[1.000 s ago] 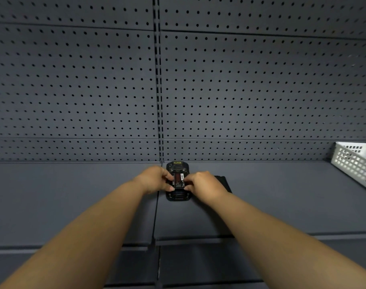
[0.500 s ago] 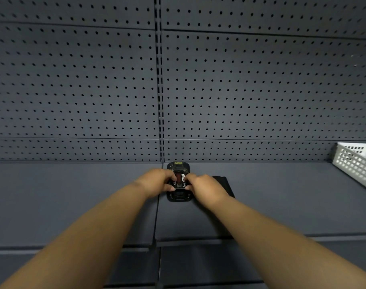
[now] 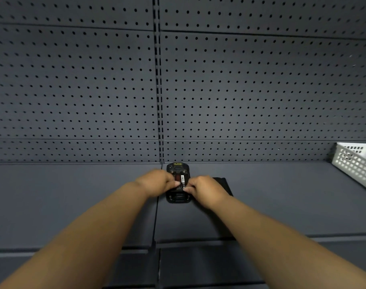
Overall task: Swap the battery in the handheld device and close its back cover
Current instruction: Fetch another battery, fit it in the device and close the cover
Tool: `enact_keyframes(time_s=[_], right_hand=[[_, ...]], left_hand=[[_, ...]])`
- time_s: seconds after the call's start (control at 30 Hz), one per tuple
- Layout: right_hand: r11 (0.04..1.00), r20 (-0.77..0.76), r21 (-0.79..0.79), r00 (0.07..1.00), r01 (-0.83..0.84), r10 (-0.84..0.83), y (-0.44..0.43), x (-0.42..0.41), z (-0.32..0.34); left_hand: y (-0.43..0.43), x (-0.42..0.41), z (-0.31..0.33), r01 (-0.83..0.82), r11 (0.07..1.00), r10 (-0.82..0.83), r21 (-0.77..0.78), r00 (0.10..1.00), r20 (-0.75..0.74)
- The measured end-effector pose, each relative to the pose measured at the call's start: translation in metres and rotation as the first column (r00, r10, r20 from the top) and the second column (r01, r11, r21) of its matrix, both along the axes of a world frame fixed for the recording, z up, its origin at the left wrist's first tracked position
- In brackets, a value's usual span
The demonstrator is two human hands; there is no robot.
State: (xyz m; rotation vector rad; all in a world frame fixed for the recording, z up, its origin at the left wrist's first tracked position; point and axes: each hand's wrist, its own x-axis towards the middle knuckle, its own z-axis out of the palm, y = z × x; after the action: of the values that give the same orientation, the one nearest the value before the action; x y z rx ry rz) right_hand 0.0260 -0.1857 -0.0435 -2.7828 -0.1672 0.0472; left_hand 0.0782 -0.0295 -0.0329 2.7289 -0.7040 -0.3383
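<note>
Nearest are the two forearms, which reach forward over the front edge of the shelf [image 3: 73, 205]. The left hand [image 3: 155, 181] sits at 9 o'clock of the device [image 3: 178, 184] and the right hand [image 3: 205, 189] at 3 o'clock; the fingers [image 3: 176, 183] of both curl onto the labelled battery [image 3: 180, 181] and pinch it from the two sides. The device lies on the shelf with its back up and open, near the middle, close to the pegboard [image 3: 240, 90]. Compared with one second ago, the hands have come a little closer together over the battery, and less of the label shows between them. I judge that the battery is being pressed down into its bay, or perhaps lifted out; I cannot tell which. A flat dark piece [image 3: 222, 183], probably the back cover, lies at 3 o'clock just beside the device, partly hidden by the right hand, so the closing step is not yet done. Far at 2 o'clock stands a white basket [image 3: 357, 161].
</note>
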Motion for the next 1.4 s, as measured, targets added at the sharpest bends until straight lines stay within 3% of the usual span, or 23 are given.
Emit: enact_keyframes(time_s=[0.4,0.6,0.73,0.87,1.07,1.4], right_hand=[[0.984,-0.031,-0.153,0.996,-0.087,0.083,0.001,-0.005,0.006],[0.998,-0.027,-0.055,0.999,-0.023,0.022,-0.022,0.004,0.021],[0.984,-0.183,-0.159,0.977,0.079,-0.108,-0.051,0.009,0.030],[0.972,-0.352,-0.220,0.923,0.079,-0.155,-0.066,0.012,0.031],[0.928,-0.346,-0.371,0.921,0.042,-0.180,-0.068,0.023,0.021],[0.958,-0.383,-0.257,0.897,0.124,-0.219,-0.069,0.033,0.019]], left_hand=[[-0.002,-0.011,0.008,-0.028,0.995,0.031,0.100,0.999,-0.028],[0.003,-0.011,0.012,0.008,0.989,-0.004,0.145,0.999,-0.033],[0.010,-0.008,0.009,0.039,0.990,-0.040,0.138,0.999,0.003],[0.012,-0.008,0.005,0.050,0.992,-0.062,0.117,0.993,0.105],[0.011,-0.008,0.005,0.062,0.991,-0.077,0.120,0.989,0.123],[0.014,-0.007,0.001,0.059,0.994,-0.070,0.088,0.990,0.120]])
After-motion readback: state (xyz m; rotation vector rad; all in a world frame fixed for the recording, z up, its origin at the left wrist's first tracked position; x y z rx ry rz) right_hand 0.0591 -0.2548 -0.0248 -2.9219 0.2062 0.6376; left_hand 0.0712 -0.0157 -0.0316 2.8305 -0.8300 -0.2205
